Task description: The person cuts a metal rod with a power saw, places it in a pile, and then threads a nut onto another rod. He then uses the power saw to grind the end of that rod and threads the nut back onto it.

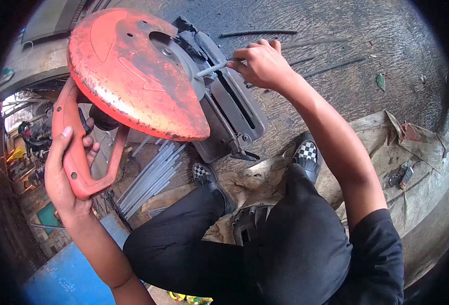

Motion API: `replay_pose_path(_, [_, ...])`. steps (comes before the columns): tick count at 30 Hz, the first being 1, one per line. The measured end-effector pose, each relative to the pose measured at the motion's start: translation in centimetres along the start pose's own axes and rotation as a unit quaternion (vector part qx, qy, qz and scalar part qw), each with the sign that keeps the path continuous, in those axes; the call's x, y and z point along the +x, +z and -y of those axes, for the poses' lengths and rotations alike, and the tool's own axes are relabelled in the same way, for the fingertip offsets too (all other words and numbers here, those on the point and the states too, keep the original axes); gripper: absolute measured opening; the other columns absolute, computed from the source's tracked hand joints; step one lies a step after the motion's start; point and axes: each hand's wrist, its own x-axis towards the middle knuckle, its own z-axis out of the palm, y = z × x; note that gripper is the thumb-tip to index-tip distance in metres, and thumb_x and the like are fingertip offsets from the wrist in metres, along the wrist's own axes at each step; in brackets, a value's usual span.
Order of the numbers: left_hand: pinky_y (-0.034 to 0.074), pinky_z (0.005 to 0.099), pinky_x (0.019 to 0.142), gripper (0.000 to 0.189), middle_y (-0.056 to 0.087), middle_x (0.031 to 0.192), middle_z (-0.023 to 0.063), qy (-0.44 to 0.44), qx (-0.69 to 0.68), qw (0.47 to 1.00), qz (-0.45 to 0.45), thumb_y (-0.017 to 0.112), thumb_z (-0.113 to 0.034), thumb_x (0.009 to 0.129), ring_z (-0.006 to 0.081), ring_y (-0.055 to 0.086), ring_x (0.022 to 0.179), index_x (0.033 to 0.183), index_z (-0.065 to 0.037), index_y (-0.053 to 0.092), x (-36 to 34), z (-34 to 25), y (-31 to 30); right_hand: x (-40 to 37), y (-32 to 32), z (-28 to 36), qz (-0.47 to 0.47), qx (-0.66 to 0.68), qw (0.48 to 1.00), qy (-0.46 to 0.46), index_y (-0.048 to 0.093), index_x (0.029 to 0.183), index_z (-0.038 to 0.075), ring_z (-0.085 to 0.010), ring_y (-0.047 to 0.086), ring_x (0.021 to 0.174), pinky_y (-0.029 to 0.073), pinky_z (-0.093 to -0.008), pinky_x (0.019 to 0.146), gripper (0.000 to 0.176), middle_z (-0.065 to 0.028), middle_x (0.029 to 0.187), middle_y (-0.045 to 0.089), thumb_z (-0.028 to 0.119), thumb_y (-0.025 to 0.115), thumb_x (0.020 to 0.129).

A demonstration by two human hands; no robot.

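My left hand is wrapped round the red handle of a chop saw, its thumb on the outer side and its fingertips inside the loop. The saw's scuffed red blade guard hides most of the disc. Pinched in the fingers of my right hand is a grey threaded rod, which reaches left to the edge of the disc. Below the rod lies the saw's dark metal base with its clamp screw.
Several dark rods, one a black rod, lie on the wet ground beyond my right hand. A bundle of grey rods is left of my shoes. A dirty cloth sheet bears a lighter. A blue panel lies at lower left.
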Motion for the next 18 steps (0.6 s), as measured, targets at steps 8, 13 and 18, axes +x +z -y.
replay_pose_path(8, [0.05, 0.0272, 0.073, 0.055, 0.059, 0.108, 0.0169, -0.005, -0.011, 1.0, 0.001, 0.061, -0.021, 0.087, 0.0116, 0.058, 0.078, 0.13, 0.007, 0.041, 0.3, 0.2, -0.4, 1.1, -0.9, 0.8, -0.046, -0.043, 0.996, -0.059, 0.071, 0.085, 0.015, -0.0282, 0.058, 0.091, 0.036, -0.0463, 0.085, 0.026, -0.0098, 0.082, 0.065, 0.039, 0.063, 0.081])
replay_pose_path(13, [0.05, 0.0269, 0.073, 0.054, 0.06, 0.106, 0.0157, -0.006, -0.013, 1.0, 0.002, 0.061, -0.021, 0.087, 0.0113, 0.058, 0.078, 0.13, 0.005, 0.042, 0.2, 0.2, -0.4, 1.6, -1.4, 1.3, -0.046, -0.058, 0.995, -0.067, 0.071, 0.083, 0.014, -0.0261, 0.057, 0.091, 0.033, -0.0451, 0.087, 0.025, -0.0081, 0.08, 0.065, 0.038, 0.063, 0.08])
replay_pose_path(18, [0.051, 0.0272, 0.072, 0.046, 0.06, 0.101, 0.0133, -0.008, -0.012, 1.0, -0.011, 0.06, -0.021, 0.088, 0.0121, 0.057, 0.076, 0.124, 0.004, 0.045, -0.1, -0.1, 0.3, 1.3, -1.4, 1.6, -0.053, -0.081, 0.994, -0.056, 0.071, 0.088, 0.016, -0.0224, 0.055, 0.09, 0.033, -0.0427, 0.086, 0.024, -0.0052, 0.076, 0.062, 0.038, 0.063, 0.083])
